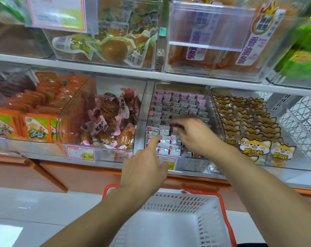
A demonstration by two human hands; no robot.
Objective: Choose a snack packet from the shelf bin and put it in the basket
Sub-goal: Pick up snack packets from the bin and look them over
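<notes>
Standing under clear bins, white shelf; basket below.

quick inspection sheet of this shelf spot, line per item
surface: white shelf, clear bins in a row
job's things: small grey packets fill the middle bin; white basket below, no packet visible in it
clutter: orange packets, brown wrapped snacks, cat-print packets
hands: left hand points a finger at the front packets; right hand reaches in, blurred, grip unclear
cables: nothing seen
surroundings: price tag, pale floor
</notes>
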